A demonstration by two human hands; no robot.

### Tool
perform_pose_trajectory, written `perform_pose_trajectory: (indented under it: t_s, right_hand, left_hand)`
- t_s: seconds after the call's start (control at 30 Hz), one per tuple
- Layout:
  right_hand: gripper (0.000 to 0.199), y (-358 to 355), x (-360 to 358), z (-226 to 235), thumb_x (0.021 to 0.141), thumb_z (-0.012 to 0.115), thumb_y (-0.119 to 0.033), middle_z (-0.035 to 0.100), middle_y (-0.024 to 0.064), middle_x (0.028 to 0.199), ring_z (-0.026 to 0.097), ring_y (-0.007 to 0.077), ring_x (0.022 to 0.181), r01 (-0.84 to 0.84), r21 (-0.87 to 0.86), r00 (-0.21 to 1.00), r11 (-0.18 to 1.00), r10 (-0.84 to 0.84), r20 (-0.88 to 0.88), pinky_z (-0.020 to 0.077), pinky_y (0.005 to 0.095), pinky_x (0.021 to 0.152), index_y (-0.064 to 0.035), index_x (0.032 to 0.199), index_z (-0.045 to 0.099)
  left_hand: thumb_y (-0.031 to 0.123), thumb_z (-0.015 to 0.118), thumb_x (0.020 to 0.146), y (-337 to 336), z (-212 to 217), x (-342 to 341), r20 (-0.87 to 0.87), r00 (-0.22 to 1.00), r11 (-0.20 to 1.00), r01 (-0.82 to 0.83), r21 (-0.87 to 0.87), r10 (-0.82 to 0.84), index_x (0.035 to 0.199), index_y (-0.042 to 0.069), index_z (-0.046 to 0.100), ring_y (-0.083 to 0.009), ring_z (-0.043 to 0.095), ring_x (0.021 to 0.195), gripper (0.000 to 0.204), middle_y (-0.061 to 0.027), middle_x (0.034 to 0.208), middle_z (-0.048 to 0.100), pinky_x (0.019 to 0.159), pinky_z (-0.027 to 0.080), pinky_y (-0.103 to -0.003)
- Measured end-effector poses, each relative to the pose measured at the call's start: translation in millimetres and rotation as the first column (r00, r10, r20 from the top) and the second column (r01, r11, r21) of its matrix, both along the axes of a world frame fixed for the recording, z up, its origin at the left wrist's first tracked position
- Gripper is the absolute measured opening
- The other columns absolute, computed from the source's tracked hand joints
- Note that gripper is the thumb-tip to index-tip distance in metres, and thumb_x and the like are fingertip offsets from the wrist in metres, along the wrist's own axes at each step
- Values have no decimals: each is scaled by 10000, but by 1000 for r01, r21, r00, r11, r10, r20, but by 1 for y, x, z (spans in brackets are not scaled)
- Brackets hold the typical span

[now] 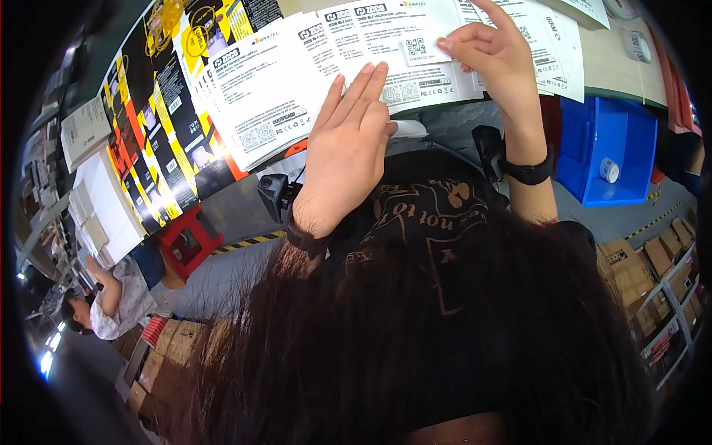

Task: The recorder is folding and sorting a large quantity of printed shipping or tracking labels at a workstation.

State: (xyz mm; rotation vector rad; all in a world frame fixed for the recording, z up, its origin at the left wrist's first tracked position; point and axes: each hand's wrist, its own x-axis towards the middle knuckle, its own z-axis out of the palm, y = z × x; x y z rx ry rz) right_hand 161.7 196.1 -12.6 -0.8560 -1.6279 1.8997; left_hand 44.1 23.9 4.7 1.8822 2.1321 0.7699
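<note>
My left hand (pixel 347 144) lies flat, fingers together, on the near edge of a fanned stack of white printed sheets (pixel 282 81) on the table. My right hand (pixel 495 55) rests on the sheets further right, its fingertips pinching a small white square label (pixel 417 49) against a sheet. A black band (pixel 528 172) circles my right wrist. My long dark hair and black printed shirt fill the lower part of the view.
Flat black, yellow and red printed cartons (pixel 159 126) lie left of the sheets. A blue bin (pixel 608 148) with a tape roll stands at the right. A red stool (pixel 189 239), stacked cardboard boxes (pixel 645 274) and another person (pixel 119 297) are around the floor.
</note>
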Motion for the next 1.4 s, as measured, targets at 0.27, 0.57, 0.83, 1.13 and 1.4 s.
perform_pose_trajectory:
  t_s: [0.27,0.57,0.83,1.13,1.4]
  right_hand:
    - [693,-3,-3,-2,755,642,61,587,14,698,528,43,595,-40,37,999,999,40,19,413,148,546,-8,1357,303]
    - [695,-7,-7,1,748,660,37,581,24,718,542,58,632,-30,72,999,997,27,39,429,166,564,-17,1352,320]
    - [398,-25,-27,-1,779,647,-80,596,100,924,605,207,721,-109,770,815,628,-388,431,490,276,664,-87,1158,528]
    - [463,-43,-29,1,810,572,-61,556,98,1027,541,280,897,114,947,978,301,136,-161,388,384,835,-46,1254,441]
    - [358,-25,19,2,859,563,-192,552,71,1218,508,204,1144,-237,851,952,468,-61,299,268,414,1042,-80,1197,521]
  left_hand:
    - [-4,514,757,-1,-2,1,-15,1000,999,7,-50,-8,808,7,466,-311,431,1215,71,-177,1289,470,1022,300,-441]
    - [0,525,752,-2,-2,0,-9,1000,999,3,-42,-4,807,11,471,-305,431,1216,78,-179,1287,472,1018,304,-432]
    - [-5,519,761,-6,2,0,9,1000,999,0,-51,1,804,15,467,-320,414,1227,70,-180,1295,464,1026,288,-441]
    - [59,579,758,-20,0,1,-95,992,993,-90,-70,83,803,21,495,-322,330,1280,103,-171,1344,402,1061,236,-455]
    - [68,580,761,-22,2,-3,-73,995,995,-72,-73,67,788,24,513,-309,346,1270,85,-169,1340,410,1055,244,-438]
